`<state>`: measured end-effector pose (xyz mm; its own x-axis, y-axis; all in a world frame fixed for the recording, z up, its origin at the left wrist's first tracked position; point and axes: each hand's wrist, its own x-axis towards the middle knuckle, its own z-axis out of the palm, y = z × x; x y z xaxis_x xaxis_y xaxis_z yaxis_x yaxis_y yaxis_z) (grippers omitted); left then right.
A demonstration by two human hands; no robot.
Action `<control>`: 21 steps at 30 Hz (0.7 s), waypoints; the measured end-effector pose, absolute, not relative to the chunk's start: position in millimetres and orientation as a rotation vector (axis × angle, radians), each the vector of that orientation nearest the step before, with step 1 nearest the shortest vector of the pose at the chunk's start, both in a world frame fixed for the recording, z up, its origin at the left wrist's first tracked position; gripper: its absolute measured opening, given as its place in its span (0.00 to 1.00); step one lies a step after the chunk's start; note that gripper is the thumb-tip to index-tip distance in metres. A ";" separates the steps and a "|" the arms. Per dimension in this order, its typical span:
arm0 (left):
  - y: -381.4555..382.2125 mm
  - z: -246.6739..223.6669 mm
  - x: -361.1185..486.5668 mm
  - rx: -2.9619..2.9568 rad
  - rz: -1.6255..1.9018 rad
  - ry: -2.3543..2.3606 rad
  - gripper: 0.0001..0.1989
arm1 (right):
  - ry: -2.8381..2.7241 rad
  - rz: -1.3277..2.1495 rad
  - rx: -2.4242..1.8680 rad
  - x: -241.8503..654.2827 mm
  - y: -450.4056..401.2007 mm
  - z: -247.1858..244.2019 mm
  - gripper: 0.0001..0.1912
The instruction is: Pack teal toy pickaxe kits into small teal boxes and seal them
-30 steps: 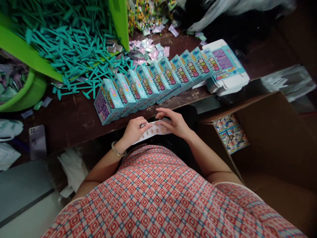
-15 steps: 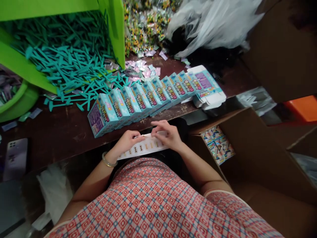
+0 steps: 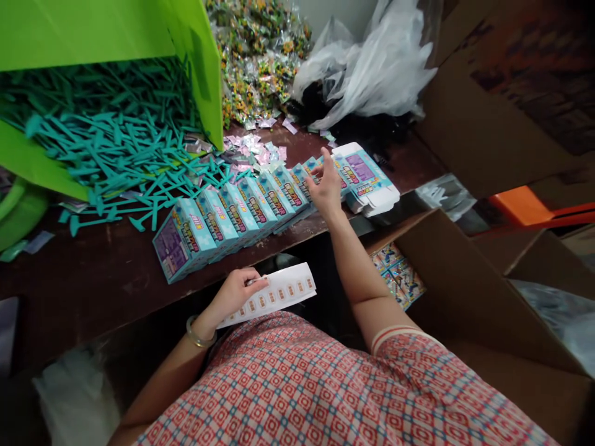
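My left hand [image 3: 238,293] is closed on a sheet of stickers [image 3: 289,286], white with a row of small brown-printed ovals, held low before my body. Over the far right part of a slanting row of light-blue printed boxes [image 3: 255,207] is my right hand [image 3: 326,186]. Its fingers are apart, with the index finger stretched out. Whether a small sticker clings to a fingertip is too small to tell. Beyond that hand lies a stack of flat, unfolded blue cartons [image 3: 372,176] with white flaps.
A green bin [image 3: 211,80] at the left spills teal plastic hammer-shaped sticks [image 3: 121,142]. Small shiny packets [image 3: 264,152] lie behind the boxes, near a clear plastic bag [image 3: 372,68]. An open cardboard box [image 3: 469,279] stands at my right, colourful packs [image 3: 395,272] inside.
My right hand has left the sticker sheet and moved up and away to the row of boxes. My left hand still holds the sheet. The view has shifted slightly.
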<state>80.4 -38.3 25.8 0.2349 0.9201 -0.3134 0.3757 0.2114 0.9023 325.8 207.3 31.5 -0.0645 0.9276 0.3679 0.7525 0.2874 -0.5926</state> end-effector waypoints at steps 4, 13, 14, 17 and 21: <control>-37.2 24.4 78.3 1.374 0.631 1.336 0.23 | -1.776 0.140 -1.555 355.8 211.8 42.6 0.25; -28.5 27.8 83.7 1.411 0.623 1.318 0.21 | -1.841 0.223 -1.746 367.5 236.1 17.6 0.13; -29.0 28.2 83.4 1.409 0.624 1.321 0.21 | -1.836 0.217 -1.762 368.4 237.3 15.9 0.14; -31.4 27.8 82.3 1.401 0.629 1.332 0.21 | -1.802 0.257 -1.792 374.4 240.9 18.5 0.17; -33.6 26.9 82.9 1.415 0.631 1.343 0.22 | -1.704 0.221 -1.756 378.7 224.6 43.3 0.20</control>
